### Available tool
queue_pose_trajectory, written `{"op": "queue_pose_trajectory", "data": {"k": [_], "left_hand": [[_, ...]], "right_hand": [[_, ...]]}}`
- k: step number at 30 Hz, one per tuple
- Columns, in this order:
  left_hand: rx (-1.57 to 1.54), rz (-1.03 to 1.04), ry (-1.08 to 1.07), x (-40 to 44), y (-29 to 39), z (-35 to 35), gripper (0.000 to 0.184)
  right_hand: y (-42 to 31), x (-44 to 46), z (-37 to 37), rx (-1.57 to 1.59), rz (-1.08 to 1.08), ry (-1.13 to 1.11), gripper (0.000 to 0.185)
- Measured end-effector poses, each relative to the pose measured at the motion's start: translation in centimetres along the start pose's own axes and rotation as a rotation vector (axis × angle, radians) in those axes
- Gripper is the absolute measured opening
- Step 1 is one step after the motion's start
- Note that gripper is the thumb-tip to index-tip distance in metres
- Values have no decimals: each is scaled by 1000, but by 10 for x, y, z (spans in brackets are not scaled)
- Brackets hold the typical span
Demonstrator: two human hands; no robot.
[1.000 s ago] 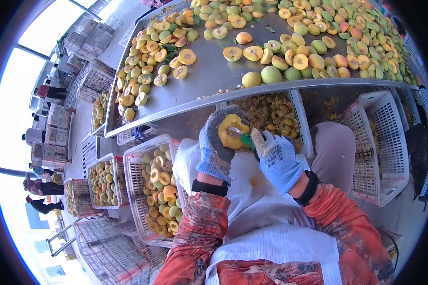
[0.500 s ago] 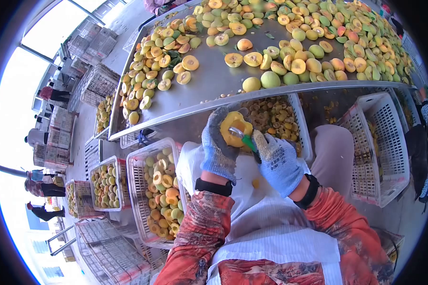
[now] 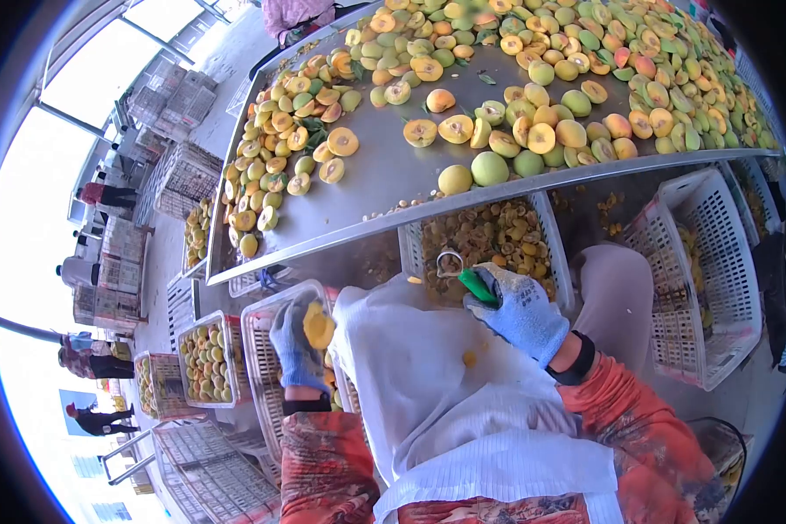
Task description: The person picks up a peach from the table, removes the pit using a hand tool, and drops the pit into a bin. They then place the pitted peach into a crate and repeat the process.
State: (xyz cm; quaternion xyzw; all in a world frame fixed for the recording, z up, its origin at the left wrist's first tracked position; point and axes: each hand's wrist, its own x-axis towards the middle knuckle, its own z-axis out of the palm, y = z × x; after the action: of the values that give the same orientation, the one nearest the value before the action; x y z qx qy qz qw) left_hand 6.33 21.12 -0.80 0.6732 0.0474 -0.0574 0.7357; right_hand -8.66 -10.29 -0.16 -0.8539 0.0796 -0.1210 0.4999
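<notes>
"Fruit (image 3: 541, 138) covers much of the table (image 3: 349, 196). Your grips?"
"My left grip (image 3: 299, 339) is clamped on a yellow fruit piece (image 3: 319, 327), seemingly over a crate (image 3: 262, 367); my right grip (image 3: 524, 314) is closed round the green-handled tool (image 3: 478, 286)."

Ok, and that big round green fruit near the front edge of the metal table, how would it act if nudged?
The green fruit would probably roll easily, being whole and round on a smooth-looking metal tabletop. The yellow fruit close beside it might check a sideways roll. Its plump, uncut look suggests it's firm rather than squashy.
</notes>
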Motion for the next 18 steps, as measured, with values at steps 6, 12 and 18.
{"op": "queue_pose_trajectory", "data": {"k": [6, 12, 18], "left_hand": [[785, 187, 63, 49, -2, -9, 31], [1210, 155, -394, 97, -2, 259, 44], [1535, 420, -632, 127, -50, 305, 48]], "right_hand": [[39, 3, -15, -81, 51, 85, 39], [44, 15, -42, -116, 204, 65, 29], [46, 17, -69, -119, 105, 92, 41]]}}
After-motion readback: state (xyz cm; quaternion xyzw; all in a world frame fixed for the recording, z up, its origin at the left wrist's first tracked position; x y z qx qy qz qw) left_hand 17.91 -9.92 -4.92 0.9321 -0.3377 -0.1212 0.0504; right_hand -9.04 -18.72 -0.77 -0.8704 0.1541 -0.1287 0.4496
